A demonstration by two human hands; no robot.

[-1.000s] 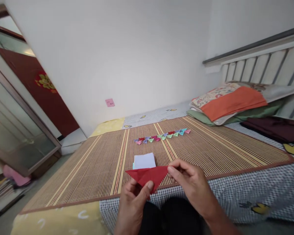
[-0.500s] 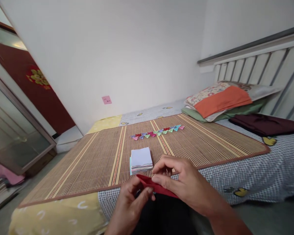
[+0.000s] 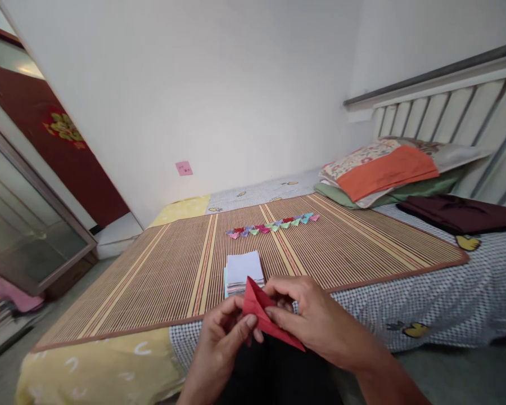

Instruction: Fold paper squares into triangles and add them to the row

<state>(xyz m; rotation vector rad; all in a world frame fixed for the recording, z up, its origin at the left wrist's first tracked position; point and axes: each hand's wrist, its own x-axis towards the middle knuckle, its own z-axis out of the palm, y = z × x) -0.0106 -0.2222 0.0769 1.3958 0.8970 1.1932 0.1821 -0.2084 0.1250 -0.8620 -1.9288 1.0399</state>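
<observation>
A folded piece of red paper is held up over my lap, its pointed tip upward and a long corner reaching down to the right. My left hand pinches its left edge between thumb and fingers. On the other side, my right hand grips it, thumb in front and fingers curled behind. Just beyond the hands a stack of square paper sheets, white on top, lies on the striped mat. Farther back, a row of small folded paper triangles in several colours runs across the mat.
At the right are an orange and floral pillow, a green one beneath it and a dark folded cloth. A white headboard stands behind them. A glass-fronted cabinet is at the left.
The red paper has tilted up and turned more of its face to view, with its tip now higher. Both hands still hold it.
</observation>
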